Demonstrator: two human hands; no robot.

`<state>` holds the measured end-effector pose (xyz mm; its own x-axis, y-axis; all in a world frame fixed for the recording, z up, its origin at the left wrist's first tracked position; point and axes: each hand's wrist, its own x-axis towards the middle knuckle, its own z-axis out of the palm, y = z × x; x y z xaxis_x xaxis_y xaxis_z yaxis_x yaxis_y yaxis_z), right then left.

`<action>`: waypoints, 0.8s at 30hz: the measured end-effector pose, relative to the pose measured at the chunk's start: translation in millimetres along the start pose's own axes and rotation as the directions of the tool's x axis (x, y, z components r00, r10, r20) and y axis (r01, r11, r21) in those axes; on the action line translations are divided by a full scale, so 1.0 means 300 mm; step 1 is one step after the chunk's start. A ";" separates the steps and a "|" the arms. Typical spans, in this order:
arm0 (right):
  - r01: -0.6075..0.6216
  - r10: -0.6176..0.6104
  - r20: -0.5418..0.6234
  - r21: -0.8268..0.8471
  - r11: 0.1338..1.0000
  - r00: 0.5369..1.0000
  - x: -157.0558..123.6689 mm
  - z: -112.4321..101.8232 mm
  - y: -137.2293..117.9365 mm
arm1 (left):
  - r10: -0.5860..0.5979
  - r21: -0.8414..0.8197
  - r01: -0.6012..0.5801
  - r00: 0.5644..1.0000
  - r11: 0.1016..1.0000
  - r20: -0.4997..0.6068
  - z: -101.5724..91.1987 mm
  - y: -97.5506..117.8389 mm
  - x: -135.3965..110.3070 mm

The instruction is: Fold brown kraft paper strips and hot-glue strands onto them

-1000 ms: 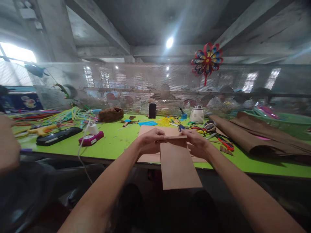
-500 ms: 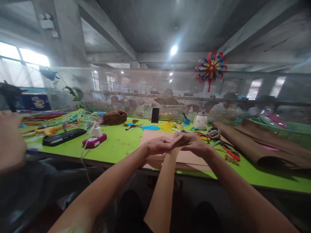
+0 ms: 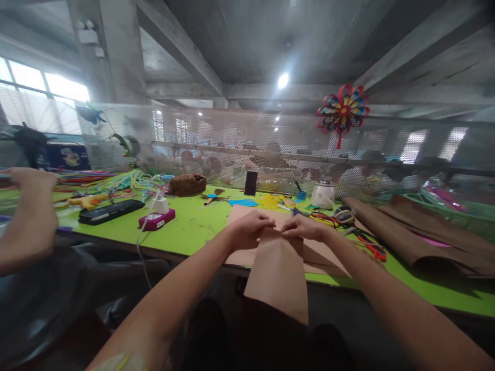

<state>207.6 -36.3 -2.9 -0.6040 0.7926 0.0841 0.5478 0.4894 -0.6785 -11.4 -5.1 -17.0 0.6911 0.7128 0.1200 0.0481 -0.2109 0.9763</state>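
Note:
Both my hands pinch the far end of a sheet of brown paper (image 3: 279, 275), whose near part hangs over the table's front edge. My left hand (image 3: 253, 228) grips its upper left corner, fingers closed. Opposite it, my right hand (image 3: 303, 227) holds the upper right part between thumb and fingers. The paper bends along a crease near my fingertips. Under my hands lie larger brown paper sheets (image 3: 325, 260) on the green table (image 3: 197, 232).
At left are a co-worker's arm (image 3: 33, 216), a black case (image 3: 112, 211) and a purple power strip (image 3: 157, 220) with a cord. Pliers with red handles (image 3: 373, 245), a rolled brown sheet (image 3: 406, 234) and a white pot (image 3: 323, 194) stand at right.
The brown paper, narrow and bunched between my hands before, is now spread wider and flatter. My hands have moved slightly apart. The co-worker's arm at left shows more fully.

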 end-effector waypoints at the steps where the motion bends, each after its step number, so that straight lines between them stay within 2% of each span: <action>1: 0.008 -0.008 -0.016 -0.012 1.000 1.000 0.014 0.009 0.021 | -0.007 0.043 0.006 1.000 0.999 0.013 0.011 -0.005 -0.003; 5: 0.048 -0.051 -0.045 -0.067 0.997 0.998 0.042 0.041 0.076 | 0.009 0.312 -0.031 0.998 0.949 0.070 0.025 -0.004 0.008; 9: 0.070 -0.082 -0.114 -0.111 0.991 0.990 0.035 0.089 0.082 | -0.008 0.572 -0.082 0.988 0.816 0.153 0.003 -0.004 0.041; 12: 0.060 -0.087 -0.192 -0.144 0.988 0.978 0.029 0.136 0.071 | 0.027 0.681 -0.110 0.991 0.724 0.132 -0.007 -0.020 0.057; 15: 0.042 -0.097 -0.253 -0.215 0.976 0.963 0.031 0.156 0.065 | 0.052 0.759 -0.119 0.992 0.640 0.111 -0.011 -0.037 0.060; 24: -0.033 -0.134 -0.328 -0.456 0.889 0.935 0.041 0.155 0.071 | 0.114 0.810 -0.224 0.974 0.541 0.193 -0.013 -0.059 0.068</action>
<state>184.9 -33.0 -50.2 -0.4483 0.7949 0.4089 0.7710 0.5753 -0.2731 -0.9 15.9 -31.0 0.8184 0.5410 0.1936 0.4554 -0.8162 0.3557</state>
